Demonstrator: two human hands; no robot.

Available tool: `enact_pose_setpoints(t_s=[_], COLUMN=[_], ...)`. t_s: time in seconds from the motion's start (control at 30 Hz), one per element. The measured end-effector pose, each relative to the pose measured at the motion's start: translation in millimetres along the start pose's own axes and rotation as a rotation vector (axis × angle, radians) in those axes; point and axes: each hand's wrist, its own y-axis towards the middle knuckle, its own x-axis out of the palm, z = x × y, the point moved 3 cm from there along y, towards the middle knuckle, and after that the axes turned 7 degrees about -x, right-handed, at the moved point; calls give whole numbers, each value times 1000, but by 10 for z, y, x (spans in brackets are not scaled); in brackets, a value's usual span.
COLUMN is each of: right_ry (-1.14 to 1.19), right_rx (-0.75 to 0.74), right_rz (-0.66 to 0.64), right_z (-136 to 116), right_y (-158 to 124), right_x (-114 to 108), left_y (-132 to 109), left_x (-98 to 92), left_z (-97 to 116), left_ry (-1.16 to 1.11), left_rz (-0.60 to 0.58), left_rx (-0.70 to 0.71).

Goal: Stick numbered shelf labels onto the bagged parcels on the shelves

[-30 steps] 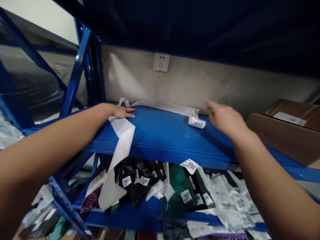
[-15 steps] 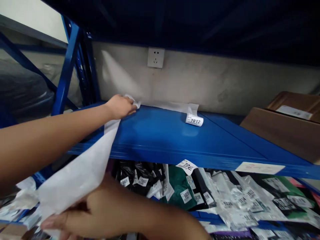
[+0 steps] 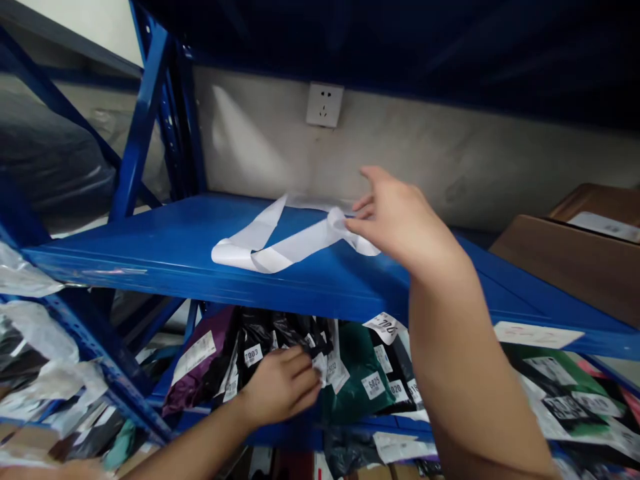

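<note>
A long white paper label strip (image 3: 300, 243) lies loosely looped on the blue shelf (image 3: 165, 233). My right hand (image 3: 400, 217) hovers at the strip's right end, its fingers apart; whether the thumb side touches the paper is hard to tell. Below the shelf edge, my left hand (image 3: 287, 383) is in front of black plastic packages (image 3: 257, 333), fingers loosely bent with nothing visible in them. A green package (image 3: 357, 400) with label 6025 lies just right of it. Above that package, a white label (image 3: 385, 327) hangs at the shelf's front edge.
A brown cardboard box (image 3: 565, 260) stands on the shelf at right. A wall socket (image 3: 325, 105) is on the back wall. Blue uprights (image 3: 145, 123) frame the left side. A purple package (image 3: 203, 353) and several labelled bags fill the lower level.
Both hands have let go of the strip, which now lies folded on the shelf. My right hand moved up and right; my left hand came down to the lower packages. The 7012 label is out of sight.
</note>
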Motion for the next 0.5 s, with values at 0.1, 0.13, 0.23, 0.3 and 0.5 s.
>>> enact_pose_setpoints(t_s=[0.1,0.13,0.23,0.3,0.5], right_ry=[-62,-84,97,122,-206], right_rx=[27,59,-16,91,389], right_rz=[172,270,247,217,-24], right_z=[-437,-564,-743,-620,-75], right_y=[-717,-998,-1808,-2268,-3008], right_x=[-151,-138,312,798,1934], left_y=[-99,-154,-303,-401,-720], left_x=[829,987,1115,1049,937], left_z=[-251,-350,-535,-584,-661], left_ry=[92,119,124,111,87], left_rz=[-387,-487,-544,-521,-202], left_rx=[-436,-570,-701,-717,-824])
